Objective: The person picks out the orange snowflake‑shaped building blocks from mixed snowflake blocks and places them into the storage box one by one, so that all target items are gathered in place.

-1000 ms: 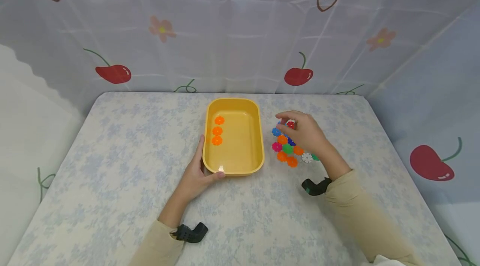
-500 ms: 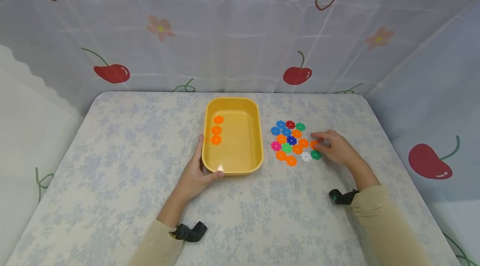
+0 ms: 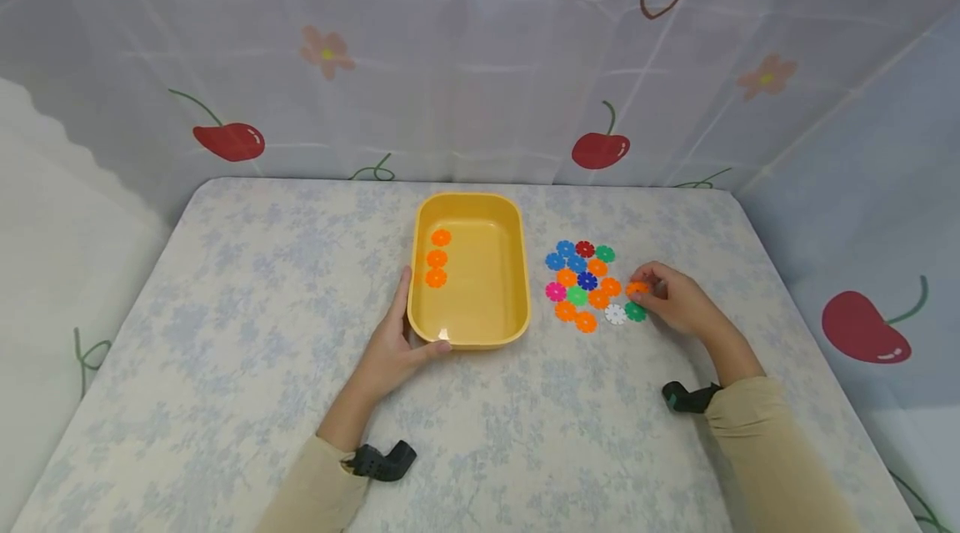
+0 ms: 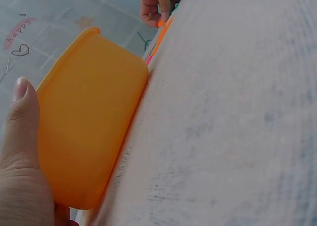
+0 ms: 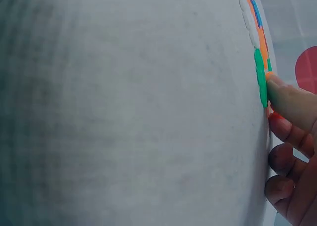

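A yellow plastic tray stands on the table with three orange flower-shaped discs along its left side. My left hand grips its near left corner, thumb on the front rim and fingers along the left wall; in the left wrist view the thumb presses the yellow wall. To the right, my right hand pinches an orange flower-shaped disc between thumb and index finger, low over the tabletop. Beside those fingertips lies a dark green disc, also seen close by the thumb in the right wrist view.
Several flat discs lie close together right of the tray, among them blue, dark red, pink and white ones. The table has a pale floral cloth. A printed curtain hangs behind it.
My right hand has moved from above the far side of the discs to their right edge, where it now pinches an orange disc lifted slightly. The left hand keeps its hold on the tray.
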Motion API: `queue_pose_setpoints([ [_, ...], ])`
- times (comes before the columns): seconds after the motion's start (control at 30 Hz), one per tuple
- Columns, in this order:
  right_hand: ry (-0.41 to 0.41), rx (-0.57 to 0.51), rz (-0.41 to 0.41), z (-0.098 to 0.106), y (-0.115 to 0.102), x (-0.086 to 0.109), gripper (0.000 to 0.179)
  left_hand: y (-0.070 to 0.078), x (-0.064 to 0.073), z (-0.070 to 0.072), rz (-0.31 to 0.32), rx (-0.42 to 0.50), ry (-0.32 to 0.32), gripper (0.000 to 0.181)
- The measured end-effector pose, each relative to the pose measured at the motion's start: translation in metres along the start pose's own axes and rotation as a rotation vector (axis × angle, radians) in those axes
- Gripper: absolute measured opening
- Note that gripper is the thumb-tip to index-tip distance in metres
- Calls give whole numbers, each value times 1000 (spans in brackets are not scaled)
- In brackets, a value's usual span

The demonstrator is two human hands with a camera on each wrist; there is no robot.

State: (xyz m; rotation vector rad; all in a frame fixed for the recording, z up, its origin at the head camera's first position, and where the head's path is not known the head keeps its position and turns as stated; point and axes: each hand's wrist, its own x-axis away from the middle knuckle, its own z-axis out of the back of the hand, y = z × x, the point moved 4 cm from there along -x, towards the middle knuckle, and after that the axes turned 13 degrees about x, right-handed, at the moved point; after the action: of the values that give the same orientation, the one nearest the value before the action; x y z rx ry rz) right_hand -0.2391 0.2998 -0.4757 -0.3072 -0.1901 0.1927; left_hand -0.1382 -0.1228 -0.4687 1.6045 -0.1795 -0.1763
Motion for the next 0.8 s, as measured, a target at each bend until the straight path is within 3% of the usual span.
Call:
queue_pose_setpoints([
  [0.33, 13, -53, -129, 4, 1, 2, 39, 2, 0, 0, 12, -2, 5, 119],
  [0.53, -26, -116, -131, 5, 3, 2, 48, 1, 0, 0, 14, -10, 6, 118],
  [0.8, -33, -105, -164, 5, 3, -1, 53, 0, -1, 1, 15, -20, 9, 119],
])
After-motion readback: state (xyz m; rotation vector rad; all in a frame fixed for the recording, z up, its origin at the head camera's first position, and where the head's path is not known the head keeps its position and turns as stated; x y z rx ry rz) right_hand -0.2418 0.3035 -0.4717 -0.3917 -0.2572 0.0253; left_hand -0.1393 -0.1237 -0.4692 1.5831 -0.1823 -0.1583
